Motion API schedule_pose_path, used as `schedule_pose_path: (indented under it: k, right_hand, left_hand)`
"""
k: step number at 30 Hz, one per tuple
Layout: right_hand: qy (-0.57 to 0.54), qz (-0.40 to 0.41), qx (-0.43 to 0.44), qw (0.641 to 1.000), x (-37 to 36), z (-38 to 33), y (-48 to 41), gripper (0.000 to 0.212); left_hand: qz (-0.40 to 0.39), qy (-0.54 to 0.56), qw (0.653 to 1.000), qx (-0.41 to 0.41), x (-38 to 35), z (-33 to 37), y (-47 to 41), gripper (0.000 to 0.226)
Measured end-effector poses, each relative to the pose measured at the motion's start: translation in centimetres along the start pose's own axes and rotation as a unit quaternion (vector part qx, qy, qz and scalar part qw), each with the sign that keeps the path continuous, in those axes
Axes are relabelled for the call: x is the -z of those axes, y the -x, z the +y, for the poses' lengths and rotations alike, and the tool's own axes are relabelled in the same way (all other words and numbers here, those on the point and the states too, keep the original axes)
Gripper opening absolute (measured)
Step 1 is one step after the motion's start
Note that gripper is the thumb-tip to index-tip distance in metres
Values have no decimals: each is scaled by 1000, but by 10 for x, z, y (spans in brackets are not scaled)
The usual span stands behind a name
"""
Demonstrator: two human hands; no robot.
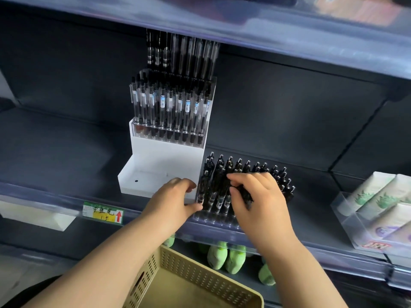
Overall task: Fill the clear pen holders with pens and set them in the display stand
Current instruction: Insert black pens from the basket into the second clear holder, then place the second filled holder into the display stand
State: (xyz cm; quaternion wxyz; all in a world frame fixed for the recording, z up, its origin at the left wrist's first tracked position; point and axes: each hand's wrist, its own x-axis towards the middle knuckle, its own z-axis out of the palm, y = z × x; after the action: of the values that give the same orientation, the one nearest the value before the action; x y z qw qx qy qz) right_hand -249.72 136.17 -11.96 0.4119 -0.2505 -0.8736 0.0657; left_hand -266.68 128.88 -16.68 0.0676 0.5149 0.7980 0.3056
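Note:
A white stepped display stand (165, 156) sits on the dark shelf. Its upper tiers carry clear holders packed with black pens (171, 107); its lowest tray (142, 181) holds nothing. To the right of the stand, at the shelf's front edge, a clear pen holder (213, 216) stands full of black pens (244, 170). My left hand (175, 196) grips the holder's left end, thumb against its corner. My right hand (255, 196) curls its fingers around a bunch of the black pens in the middle of that holder.
A beige perforated basket (195, 283) sits below my arms. A yellow price tag (103, 213) is on the shelf rail. Green plush items (224, 256) lie on the lower shelf. A clear bin of paper packs (378, 207) stands at right.

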Motion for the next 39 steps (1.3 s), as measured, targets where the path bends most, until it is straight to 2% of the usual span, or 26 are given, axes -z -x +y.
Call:
schedule_pose_path:
  k: [3,7,9,11,13,15,17,20,25,30,35,39]
  right_hand:
    - [-2,-17,17,1000,4,4,11,22]
    - [-9,-68,6,998,19,14,24,8]
    - [30,-133,-66,988,26,25,30,31]
    - [119,-219,-169,954,31,41,35,45]
    - [195,-267,-237,913,36,60,40,43]
    - [221,-286,-274,891,38,75,43,35]
    - [226,-281,-280,890,34,89,47,51]
    - [174,-257,-290,905,21,95,48,70]
    - [167,-268,-285,905,-5,87,45,53]
    - [104,-212,-315,919,-18,91,45,61]
    - [59,-194,-371,906,-22,96,51,82]
    - [58,-199,-383,900,-24,101,56,70]
  left_hand:
    - [-16,-43,999,9,1,0,1,55]
    - [-38,-58,997,23,-4,0,5,49]
    - [-59,-56,996,27,-9,1,7,46]
    - [-85,-64,994,31,-14,3,8,45]
    - [-100,-85,991,36,-20,5,8,45]
    - [-106,-101,988,43,-25,6,7,46]
    - [-105,-102,988,51,-31,8,5,49]
    - [-89,-97,989,71,-35,11,3,58]
    - [-57,-129,987,80,-32,11,-2,54]
    - [-60,-138,985,85,-34,15,-6,57]
    - [-60,-140,985,78,-40,15,-6,59]
    - [-69,-150,984,72,-46,18,-6,58]
